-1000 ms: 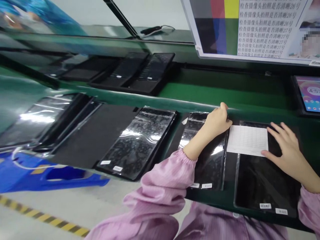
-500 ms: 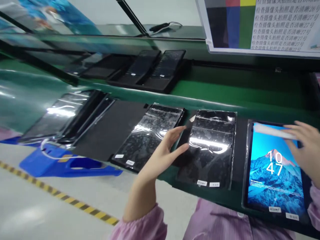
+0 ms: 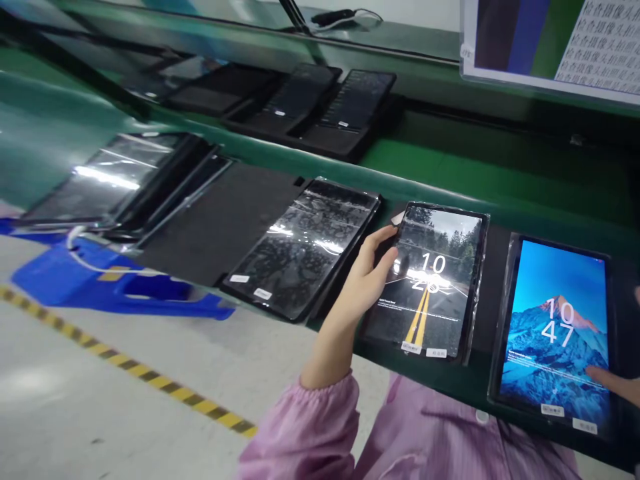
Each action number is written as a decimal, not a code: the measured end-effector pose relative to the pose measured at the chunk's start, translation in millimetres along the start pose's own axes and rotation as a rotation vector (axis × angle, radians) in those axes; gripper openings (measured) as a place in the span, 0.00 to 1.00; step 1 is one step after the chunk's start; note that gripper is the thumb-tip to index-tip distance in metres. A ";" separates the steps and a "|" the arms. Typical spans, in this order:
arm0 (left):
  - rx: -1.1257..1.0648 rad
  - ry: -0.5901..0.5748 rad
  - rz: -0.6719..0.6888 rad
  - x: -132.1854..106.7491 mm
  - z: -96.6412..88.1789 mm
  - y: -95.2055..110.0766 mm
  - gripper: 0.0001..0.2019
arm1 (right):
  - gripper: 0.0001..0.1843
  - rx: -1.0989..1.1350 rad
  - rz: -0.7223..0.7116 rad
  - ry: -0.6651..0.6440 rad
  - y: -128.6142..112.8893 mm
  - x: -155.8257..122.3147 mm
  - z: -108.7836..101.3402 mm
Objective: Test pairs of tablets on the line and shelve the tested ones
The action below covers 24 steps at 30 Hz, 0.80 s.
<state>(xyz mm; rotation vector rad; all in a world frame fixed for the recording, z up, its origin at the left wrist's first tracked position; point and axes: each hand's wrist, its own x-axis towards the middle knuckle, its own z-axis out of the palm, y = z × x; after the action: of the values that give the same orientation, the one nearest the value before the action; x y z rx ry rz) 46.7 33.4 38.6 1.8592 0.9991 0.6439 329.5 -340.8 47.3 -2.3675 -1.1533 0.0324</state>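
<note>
Head view. The left hand sits at the left edge of the road tablet, and its grip is narrow: fingers curl closed on that edge, near the top corner. The tablet lies on a black mat, its lit screen showing a road through trees, with a clock reading 10 over digits washed out by glare. Clear plastic film wraps its edges, and two white labels sit along its near edge.

Just to the right lies the mountain tablet, also lit, showing a snowy peak on blue and the time 10:47. The right hand enters at the frame's right edge, mostly cut off. Its grip is wide, holding nothing, with one extended finger at the lower right of the screen, touching it or just above; the angle does not settle which.

To the left of the left hand lies a dark film-wrapped tablet, and beyond the mat more dark tablets stand in a far row on the green surface. A test chart printed with Chinese text hangs above at upper right. A pink sleeve covers the left forearm. Below left, a blue plastic rack sits by yellow-and-black tape on the floor.
</note>
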 end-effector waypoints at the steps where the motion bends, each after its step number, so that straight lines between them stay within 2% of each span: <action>1: -0.021 -0.026 -0.013 -0.7 -0.4 1.0 0.25 | 0.68 0.008 -0.019 -0.031 -0.7 3.0 6.9; 3: -0.050 -0.093 -0.031 -5.8 -6.2 2.6 0.28 | 0.65 0.041 0.019 0.005 0.8 11.7 16.9; 7: -0.068 -0.238 -0.040 -22.1 -24.7 -0.2 0.33 | 0.45 0.262 0.159 0.136 -3.3 24.0 17.4; 10: -0.044 -0.307 0.008 -30.4 -33.7 -6.8 0.40 | 0.41 0.379 0.132 0.025 -15.2 17.5 7.2; 13: -0.001 -0.349 0.056 -32.2 -37.2 -11.5 0.48 | 0.44 0.356 0.120 -0.104 -24.0 2.2 -4.5; 18: 0.114 -0.410 0.075 -32.2 -39.2 -10.2 0.57 | 0.57 0.148 0.140 -0.293 -28.9 -21.2 -17.6; 24: 0.153 -0.472 0.081 -49.1 -41.5 -6.3 0.65 | 0.74 -0.008 0.186 -0.409 -53.2 -35.3 -20.7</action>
<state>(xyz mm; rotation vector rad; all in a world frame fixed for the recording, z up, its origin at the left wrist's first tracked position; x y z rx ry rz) -13.4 13.1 50.7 2.0639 0.6783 0.1575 272.9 -348.5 82.4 -2.5390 -1.1011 0.6009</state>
